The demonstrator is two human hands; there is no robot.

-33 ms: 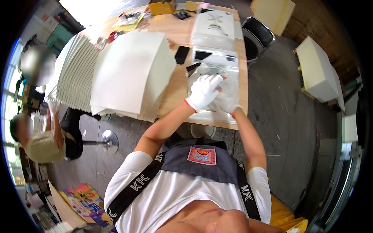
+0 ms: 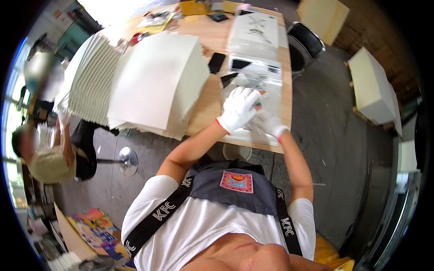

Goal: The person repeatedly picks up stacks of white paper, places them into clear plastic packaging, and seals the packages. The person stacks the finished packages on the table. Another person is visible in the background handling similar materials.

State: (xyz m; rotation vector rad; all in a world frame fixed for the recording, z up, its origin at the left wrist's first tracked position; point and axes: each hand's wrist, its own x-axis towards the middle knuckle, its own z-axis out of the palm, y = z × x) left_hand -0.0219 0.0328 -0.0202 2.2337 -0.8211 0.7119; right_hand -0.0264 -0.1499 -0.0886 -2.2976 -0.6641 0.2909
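Observation:
At the table's near right corner, both my hands are over a stack of clear plastic bags (image 2: 274, 81) with black and grey printing. My left hand (image 2: 239, 108), in a white glove with bare thumb and forefinger tips, has its fingers curled on a crumpled clear plastic bag (image 2: 251, 80). Beside and slightly below it, my right hand (image 2: 270, 123), in a white glove, is low over the bags; motion smears its fingers. A black flat piece (image 2: 229, 79) lies at the stack's left edge. Farther back is another plastic-covered stack (image 2: 253, 34) with a grey printed pattern.
Tall stacks of white sheets (image 2: 149, 86) cover the table's left half. A black phone-like slab (image 2: 216, 63) lies beside them. A black chair (image 2: 307, 43) stands right of the table, a white block on a pallet (image 2: 371, 86) farther right. Another person (image 2: 52, 153) works at the left.
My right hand has shifted slightly right, and the clear plastic by my fingers has become more bunched. The whole view has shifted slightly.

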